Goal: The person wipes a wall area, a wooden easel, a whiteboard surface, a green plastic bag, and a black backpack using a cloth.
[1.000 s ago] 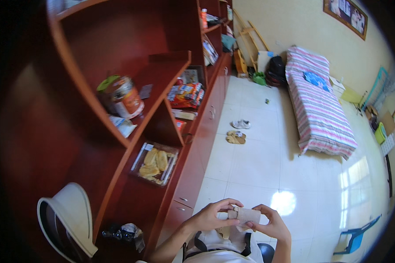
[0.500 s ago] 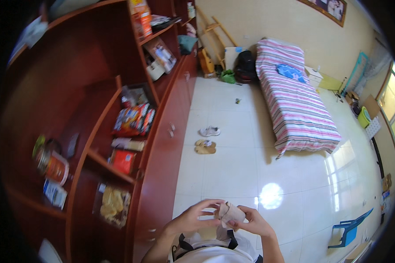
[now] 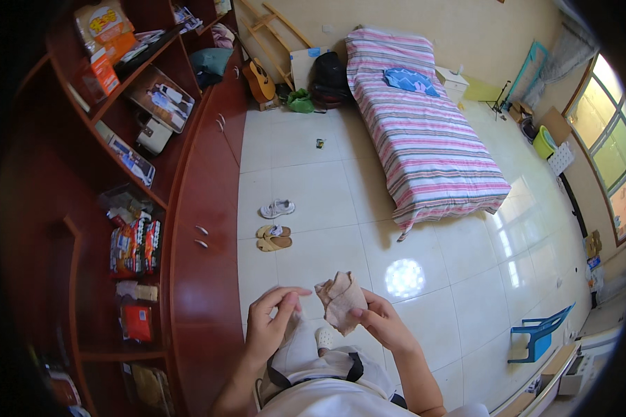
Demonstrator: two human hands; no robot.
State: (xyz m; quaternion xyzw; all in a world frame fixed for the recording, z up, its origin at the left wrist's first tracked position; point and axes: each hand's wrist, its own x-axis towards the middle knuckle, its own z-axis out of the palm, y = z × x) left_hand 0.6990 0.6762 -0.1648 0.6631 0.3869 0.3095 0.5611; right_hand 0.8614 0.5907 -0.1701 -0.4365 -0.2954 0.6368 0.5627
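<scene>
In my right hand (image 3: pixel 389 323) is a crumpled beige cloth (image 3: pixel 342 302), gripped at its right side between thumb and fingers. The cloth looks loosely folded, and its upper edge is uneven. My left hand (image 3: pixel 275 316) hangs to the left of it, a small gap away. Its index finger stretches toward the cloth with the thumb close below, and I see nothing held in it. Both hands are in front of my body, above my light trousers and a white clog-like shoe (image 3: pixel 324 338).
A dark red cabinet (image 3: pixel 205 201) with crowded shelves stands along the left. Sandals (image 3: pixel 275 243) and grey shoes (image 3: pixel 277 208) lie on the tiled floor beside it. Ahead is a bed (image 3: pixel 431 153) with a striped cover. A blue chair (image 3: pixel 539 339) stands at the right.
My left hand has come away from the cloth and moved left. The cloth, rolled up before, now looks looser and stands higher in my right hand. My view has swung right.
</scene>
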